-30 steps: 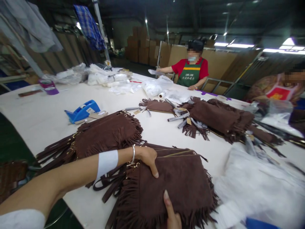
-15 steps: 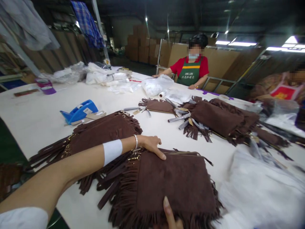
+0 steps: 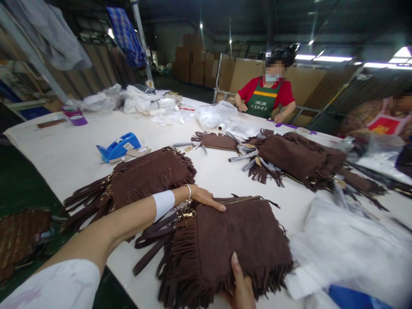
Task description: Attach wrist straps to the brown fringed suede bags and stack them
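A dark brown fringed bag point(image 3: 241, 240) with a gold zipper along its far edge is tilted up a little in front of me. My left hand point(image 3: 206, 198) grips its upper left corner, thumb on the face and the other fingers mostly hidden behind. At the lower edge, my right hand point(image 3: 242, 285) pinches the bag with the thumb on the face and the fingers underneath. Gold clips and strips of brown strap hang off its left side. Just left of it lies a similar fringed bag point(image 3: 144, 176), partly behind my left forearm.
A blue tape dispenser point(image 3: 119, 147) stands at left on the white table point(image 3: 58, 150). More brown bags point(image 3: 296, 156) lie at right, near white plastic bags point(image 3: 350, 244). Across the table stands a person in a green apron point(image 3: 264, 101); another person is at far right.
The held bag has its lower edge raised slightly, and my right hand shows more beneath it. My view has shifted a little left. The person opposite has drawn their hands closer together.
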The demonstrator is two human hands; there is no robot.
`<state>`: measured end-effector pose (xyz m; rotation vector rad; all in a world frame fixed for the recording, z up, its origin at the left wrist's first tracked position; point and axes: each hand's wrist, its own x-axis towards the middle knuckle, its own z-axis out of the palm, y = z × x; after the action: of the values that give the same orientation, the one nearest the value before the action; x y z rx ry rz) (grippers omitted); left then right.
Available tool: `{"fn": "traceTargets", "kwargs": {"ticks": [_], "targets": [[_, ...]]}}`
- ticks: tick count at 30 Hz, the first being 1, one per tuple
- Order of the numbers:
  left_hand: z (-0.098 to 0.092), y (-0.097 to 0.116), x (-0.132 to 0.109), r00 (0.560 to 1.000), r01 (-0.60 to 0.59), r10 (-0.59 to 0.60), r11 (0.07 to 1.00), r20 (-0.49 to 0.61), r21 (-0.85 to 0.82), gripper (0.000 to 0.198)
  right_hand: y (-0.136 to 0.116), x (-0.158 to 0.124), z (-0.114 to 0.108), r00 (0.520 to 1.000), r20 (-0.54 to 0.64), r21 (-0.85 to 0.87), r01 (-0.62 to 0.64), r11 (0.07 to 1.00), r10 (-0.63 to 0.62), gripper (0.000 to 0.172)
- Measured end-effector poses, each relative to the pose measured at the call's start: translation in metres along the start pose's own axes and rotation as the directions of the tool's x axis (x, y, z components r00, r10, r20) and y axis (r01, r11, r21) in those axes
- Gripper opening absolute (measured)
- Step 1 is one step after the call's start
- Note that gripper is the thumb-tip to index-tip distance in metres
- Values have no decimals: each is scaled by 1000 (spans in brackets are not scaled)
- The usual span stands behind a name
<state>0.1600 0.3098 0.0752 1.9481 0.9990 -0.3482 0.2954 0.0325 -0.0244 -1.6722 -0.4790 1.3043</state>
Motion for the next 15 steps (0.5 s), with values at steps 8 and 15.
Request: {"fn": "traceTargets", "kwargs": {"ticks": [8,15], "targets": [[102,9,-66,978,137,-134,991,-157,9,89,-29,-12,-60,973,-222,-166,25,986,-62,91],[159,10,-97,933,80,-108,992,-344,-93,94,-19,-22,-73,940,-161,-382,222,897,-301,83]]}}
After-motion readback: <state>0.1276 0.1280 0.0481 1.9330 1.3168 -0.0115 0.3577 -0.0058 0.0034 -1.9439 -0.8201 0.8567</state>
